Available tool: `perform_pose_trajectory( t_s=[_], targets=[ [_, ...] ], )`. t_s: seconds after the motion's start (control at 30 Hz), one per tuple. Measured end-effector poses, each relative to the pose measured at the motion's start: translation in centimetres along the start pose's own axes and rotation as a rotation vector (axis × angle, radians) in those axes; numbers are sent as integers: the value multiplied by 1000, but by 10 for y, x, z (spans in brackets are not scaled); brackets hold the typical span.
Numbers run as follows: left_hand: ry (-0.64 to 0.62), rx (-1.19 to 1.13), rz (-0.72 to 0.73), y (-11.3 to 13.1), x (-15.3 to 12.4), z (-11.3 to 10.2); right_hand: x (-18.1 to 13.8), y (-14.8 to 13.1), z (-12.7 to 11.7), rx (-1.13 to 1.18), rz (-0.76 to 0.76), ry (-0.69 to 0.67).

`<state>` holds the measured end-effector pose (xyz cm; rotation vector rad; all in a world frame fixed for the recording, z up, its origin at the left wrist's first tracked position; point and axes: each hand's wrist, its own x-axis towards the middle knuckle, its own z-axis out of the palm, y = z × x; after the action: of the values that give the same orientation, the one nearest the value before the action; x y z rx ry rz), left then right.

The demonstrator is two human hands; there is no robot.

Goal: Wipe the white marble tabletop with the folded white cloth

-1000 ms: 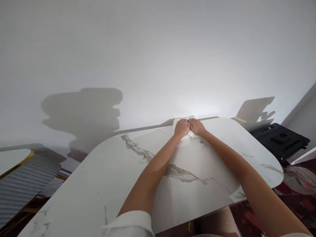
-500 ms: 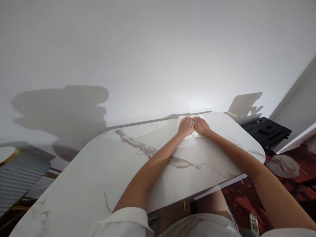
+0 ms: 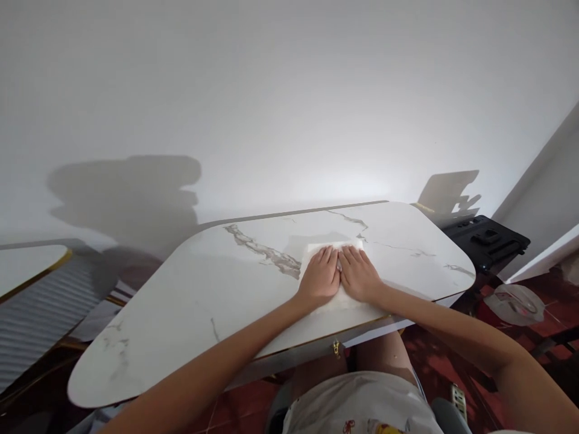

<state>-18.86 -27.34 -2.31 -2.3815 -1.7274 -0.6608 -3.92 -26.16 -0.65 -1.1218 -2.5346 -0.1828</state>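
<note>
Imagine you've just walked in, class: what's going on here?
A person has their left hand and right hand side by side, palms down, on a white cloth. The cloth lies on a marbled white table, close to its front edge. Behind the table is a pale wall.

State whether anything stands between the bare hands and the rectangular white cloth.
Nothing visible does: the left hand and right hand both rest directly on the rectangular white cloth, which lies on the white, grey-veined tabletop.
</note>
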Motion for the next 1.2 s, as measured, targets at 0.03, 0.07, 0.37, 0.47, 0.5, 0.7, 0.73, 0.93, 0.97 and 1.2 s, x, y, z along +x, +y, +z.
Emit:
perform_pose_trajectory(
  t_s=[0.03, 0.07, 0.37, 0.47, 0.5, 0.7, 0.73, 0.93, 0.97, 1.2],
  targets=[
    [-6, -3, -11, 4, -10, -3, -7, -6, -2, 5, -13, 4],
    [-11, -11, -25, 8, -19, -6, -14, -10, -5, 9, -23, 5],
    [-51, -160, -110, 62, -30, -2, -63, 19, -26, 42, -50, -31],
    [-90, -184, -110, 72, -6, 5, -61, 43, -28, 49, 5, -62],
    [-103, -189, -108, 74, 3, 7, -58, 52, -28, 49, 19, -72],
    [-92, -201, -111, 65, 69, 19, -14, 97, -12, 22, 67, -78],
    [-78, -214, -104, 58, 80, 21, -4, 103, -9, 7, 70, -76],
    [-5, -343, -135, 0, 138, 37, 65, 121, 15, -48, 55, -102],
    [6, -334, -133, -9, 145, 39, 76, 123, 19, -41, 50, -102],
    [39, -150, -134, -47, 183, 50, 144, 145, 50, 79, 42, -56]
  ],
)
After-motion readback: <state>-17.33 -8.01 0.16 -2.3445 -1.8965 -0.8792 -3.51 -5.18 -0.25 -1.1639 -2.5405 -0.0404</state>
